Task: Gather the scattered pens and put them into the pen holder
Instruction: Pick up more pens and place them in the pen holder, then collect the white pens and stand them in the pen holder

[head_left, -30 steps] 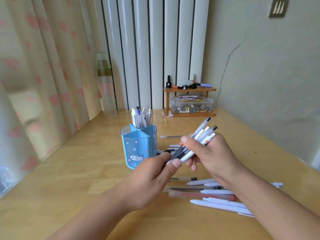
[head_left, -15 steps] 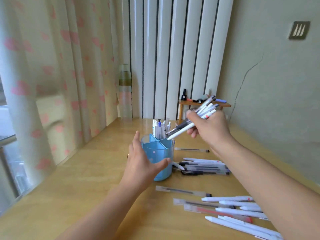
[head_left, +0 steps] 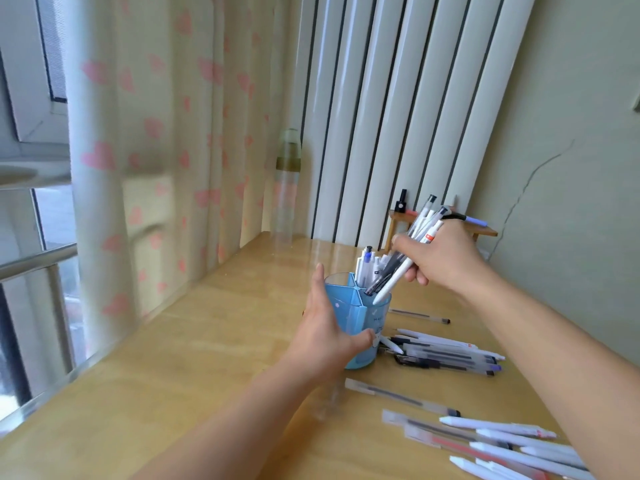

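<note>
The blue translucent pen holder [head_left: 372, 315] stands on the wooden desk, split into compartments, with several pens upright in its far compartment. My left hand [head_left: 323, 332] wraps around its near left side. My right hand [head_left: 440, 259] grips a bundle of pens [head_left: 403, 259], tilted with the tips down inside the holder's right compartment. More pens lie loose on the desk: a cluster [head_left: 446, 353] right of the holder, one clear pen [head_left: 401, 396] in front, a single pen [head_left: 419, 315] behind, and a pile [head_left: 502, 445] at the lower right.
A small wooden shelf [head_left: 485, 230] with a black bottle stands against the back wall. A clear water bottle [head_left: 287, 188] stands by the heart-print curtain [head_left: 166, 150]. The desk's left edge meets a window rail.
My right hand has lowered the bundle so its tips enter the holder. My left hand has closed around the holder's side. The camera has turned slightly left.
</note>
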